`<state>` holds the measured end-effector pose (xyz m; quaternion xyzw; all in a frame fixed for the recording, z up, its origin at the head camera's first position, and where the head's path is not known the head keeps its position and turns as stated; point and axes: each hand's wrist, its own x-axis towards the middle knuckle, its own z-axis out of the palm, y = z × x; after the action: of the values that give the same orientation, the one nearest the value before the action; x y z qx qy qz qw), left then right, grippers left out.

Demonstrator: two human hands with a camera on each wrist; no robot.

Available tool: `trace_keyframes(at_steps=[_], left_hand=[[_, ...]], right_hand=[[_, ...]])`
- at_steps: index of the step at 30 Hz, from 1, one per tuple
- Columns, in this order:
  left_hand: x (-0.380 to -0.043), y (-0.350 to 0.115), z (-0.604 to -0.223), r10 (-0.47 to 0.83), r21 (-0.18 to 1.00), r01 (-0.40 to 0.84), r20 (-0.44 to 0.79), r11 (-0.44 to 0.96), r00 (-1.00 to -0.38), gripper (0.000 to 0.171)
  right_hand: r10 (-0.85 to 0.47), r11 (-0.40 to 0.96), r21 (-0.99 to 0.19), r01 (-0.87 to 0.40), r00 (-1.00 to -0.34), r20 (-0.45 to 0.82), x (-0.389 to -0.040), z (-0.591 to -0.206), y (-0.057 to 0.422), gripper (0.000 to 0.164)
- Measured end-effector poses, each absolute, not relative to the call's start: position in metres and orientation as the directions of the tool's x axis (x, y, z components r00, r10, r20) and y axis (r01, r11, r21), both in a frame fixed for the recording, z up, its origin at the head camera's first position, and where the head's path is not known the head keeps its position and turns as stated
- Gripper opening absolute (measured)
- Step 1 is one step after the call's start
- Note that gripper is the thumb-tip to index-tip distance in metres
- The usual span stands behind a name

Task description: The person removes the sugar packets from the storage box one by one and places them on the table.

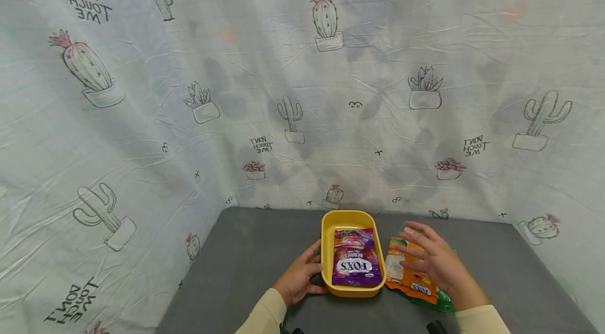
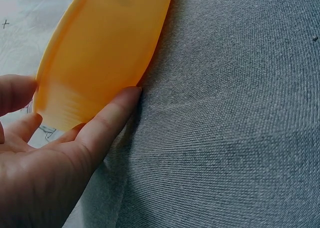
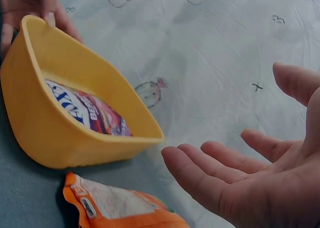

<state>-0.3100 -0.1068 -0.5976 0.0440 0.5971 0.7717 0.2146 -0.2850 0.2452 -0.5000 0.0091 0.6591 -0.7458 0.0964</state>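
Note:
A yellow container [image 1: 352, 292] with rounded corners stands on the grey surface, a purple Fox's Berries candy packet [image 1: 356, 258] lying inside it. At its left side is my left hand [image 1: 300, 273], fingers spread along the outer wall. In the left wrist view the thumb [image 2: 112, 113] touches the container's lower edge, and another fingertip is by the rim. My right hand [image 1: 437, 265] hovers over an orange Fox's packet [image 1: 416, 284], fingers extended and apart, holding nothing. Under the orange packet, a green packet [image 1: 444, 302] is mostly hidden.
Grey cloth [image 1: 236, 250] covers the table. White curtain [image 1: 340, 129] printed with cacti hangs behind it and along both sides. The packets lie just right of the container.

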Motion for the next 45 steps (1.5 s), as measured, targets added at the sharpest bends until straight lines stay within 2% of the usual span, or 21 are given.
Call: trace_keyframes(at_steps=[8,26,45], left_hand=[[-0.311,-0.107,-0.600,0.385,0.938,-0.281,-0.188,-0.201,-0.904,0.077],[-0.309,-0.106,-0.596,0.388,0.939,-0.281,-0.187,-0.201,-0.903,0.077],[-0.312,-0.103,-0.596,0.381,0.935,-0.287,-0.192,-0.211,-0.905,0.077]], right_hand=[[-0.177,-0.108,-0.985,0.133,-0.978,-0.112,-0.287,-0.500,0.230,0.069],[-0.228,-0.081,-0.983,0.166,-0.963,-0.144,-0.288,-0.504,0.199,0.067],[-0.209,-0.001,-0.982,0.189,-0.960,-0.184,-0.294,-0.512,0.175,0.079]])
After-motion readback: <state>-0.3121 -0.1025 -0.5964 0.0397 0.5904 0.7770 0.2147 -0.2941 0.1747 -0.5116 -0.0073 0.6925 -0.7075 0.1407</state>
